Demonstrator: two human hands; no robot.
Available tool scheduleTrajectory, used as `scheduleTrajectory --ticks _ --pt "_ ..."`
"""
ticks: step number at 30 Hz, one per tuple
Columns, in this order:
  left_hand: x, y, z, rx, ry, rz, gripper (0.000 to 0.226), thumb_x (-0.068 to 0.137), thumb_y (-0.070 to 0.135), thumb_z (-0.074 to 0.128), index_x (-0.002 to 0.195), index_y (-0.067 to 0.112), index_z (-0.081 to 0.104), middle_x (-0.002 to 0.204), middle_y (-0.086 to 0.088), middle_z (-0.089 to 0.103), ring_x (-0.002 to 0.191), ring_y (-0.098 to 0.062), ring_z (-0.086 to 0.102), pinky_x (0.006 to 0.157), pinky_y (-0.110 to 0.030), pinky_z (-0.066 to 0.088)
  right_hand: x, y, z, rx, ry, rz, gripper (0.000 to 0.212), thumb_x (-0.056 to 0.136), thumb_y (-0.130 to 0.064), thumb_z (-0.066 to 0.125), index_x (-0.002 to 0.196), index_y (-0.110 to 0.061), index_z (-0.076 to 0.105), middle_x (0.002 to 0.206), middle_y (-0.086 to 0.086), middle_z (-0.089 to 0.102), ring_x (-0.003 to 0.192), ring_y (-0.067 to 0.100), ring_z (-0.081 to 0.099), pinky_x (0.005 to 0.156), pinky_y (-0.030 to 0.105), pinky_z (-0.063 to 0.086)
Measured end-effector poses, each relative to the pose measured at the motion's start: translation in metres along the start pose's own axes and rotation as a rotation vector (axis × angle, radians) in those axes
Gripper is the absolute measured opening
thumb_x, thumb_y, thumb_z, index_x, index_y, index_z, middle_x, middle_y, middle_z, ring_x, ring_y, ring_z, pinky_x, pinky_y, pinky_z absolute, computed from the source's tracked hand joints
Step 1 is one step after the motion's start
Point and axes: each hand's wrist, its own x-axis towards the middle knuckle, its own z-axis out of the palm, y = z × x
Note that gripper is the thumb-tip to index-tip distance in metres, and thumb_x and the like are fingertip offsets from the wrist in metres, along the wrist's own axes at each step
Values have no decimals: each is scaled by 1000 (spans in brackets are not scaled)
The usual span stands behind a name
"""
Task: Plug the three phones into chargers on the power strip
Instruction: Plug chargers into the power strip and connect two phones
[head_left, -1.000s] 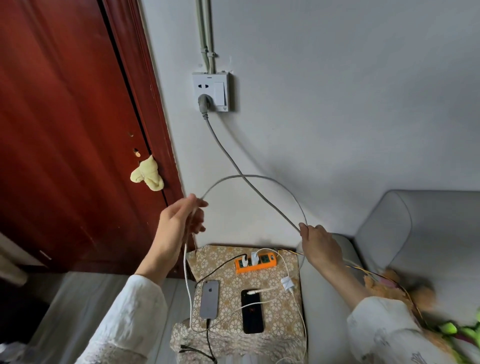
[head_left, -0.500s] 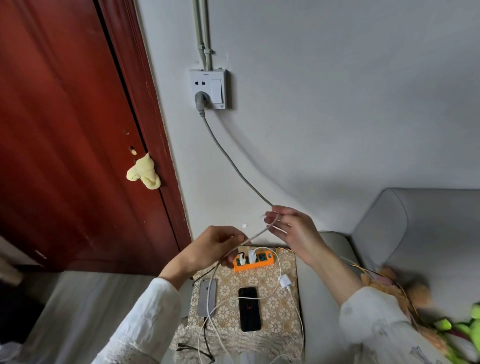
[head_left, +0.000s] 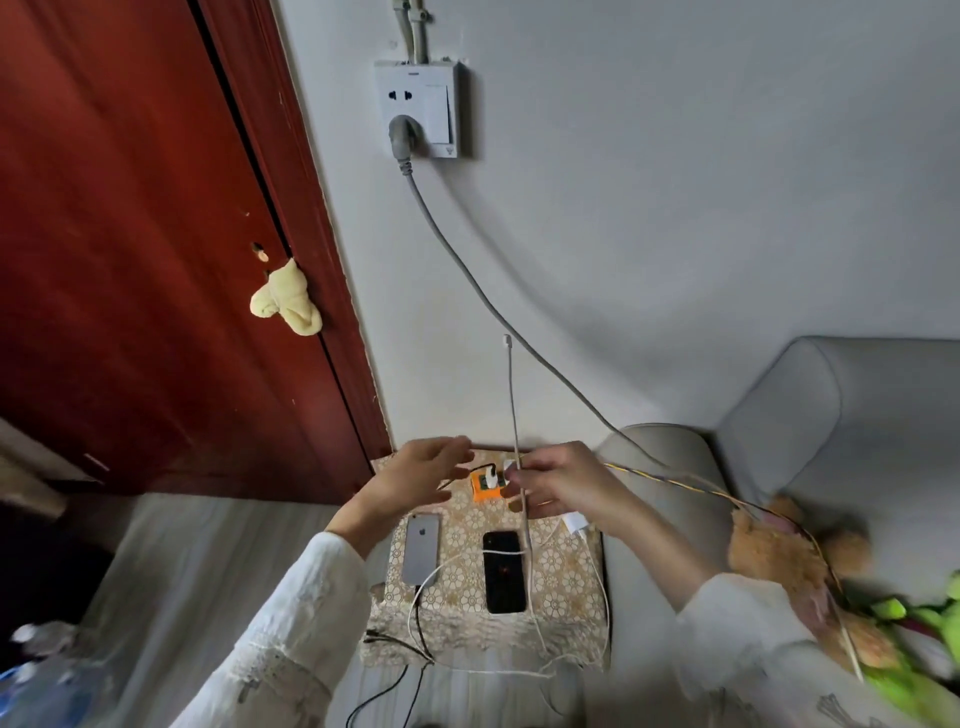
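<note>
My right hand (head_left: 556, 483) pinches a white charging cable (head_left: 514, 415) whose free end with the connector sticks straight up. My left hand (head_left: 415, 480) hovers open just left of it, fingers spread, holding nothing. Between the hands, on a small table with a patterned cloth (head_left: 561, 566), sits the orange power strip (head_left: 485, 488) with white chargers plugged in. A silver phone (head_left: 421, 548) lies face down at the left with a cable at its lower end. A black phone (head_left: 503, 571) lies beside it, a white cable draped across it. A third phone is not visible.
The strip's grey cord (head_left: 467, 270) runs up to a wall socket (head_left: 418, 109). A red door (head_left: 130, 234) with a yellow cloth (head_left: 288, 304) stands at the left. A grey sofa (head_left: 831, 441) with plush toys (head_left: 779, 551) lies at the right. Loose cables (head_left: 415, 649) hang off the table's front edge.
Both hands have dropped from a wide spread and come together over the power strip. My left hand has let go of the white cable; its free end now stands up from my right hand.
</note>
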Motion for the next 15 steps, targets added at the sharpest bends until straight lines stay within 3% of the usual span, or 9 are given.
scheduleTrajectory --ticks 3,6,9,12,15 --pt "10 -7 5 -271 -38 -29 34 94 33 44 119 11 54 108 -2 65 101 -17 62 89 -35 50 7 25 17 -196 -96 -4 15 85 -11 63 95 -2 69 76 1 69 68 16 68 67 27 58" --pt "19 -21 12 -417 50 5 30 95 24 43 123 11 46 87 -7 64 74 -19 65 71 -31 55 12 51 28 -234 -138 30 18 82 -10 66 94 2 70 74 6 69 71 20 67 69 27 57" --pt "25 -42 20 -415 192 18 24 97 14 38 118 9 50 67 -4 48 54 -11 53 58 -24 56 20 80 38 -365 -157 33 18 81 -17 67 87 0 73 85 19 73 73 18 65 72 28 53" --pt "31 -75 26 -438 206 -47 26 99 19 31 105 12 56 70 -2 46 62 -12 47 55 -20 52 31 113 49 -394 -265 98 19 84 -16 64 89 1 72 90 16 74 69 12 67 72 20 55" --pt "39 -116 33 -537 216 -116 35 99 31 29 104 11 57 76 -1 55 64 -12 52 58 -24 48 44 148 65 -445 -328 135 20 84 -17 63 87 0 72 89 14 74 73 17 71 73 24 57"
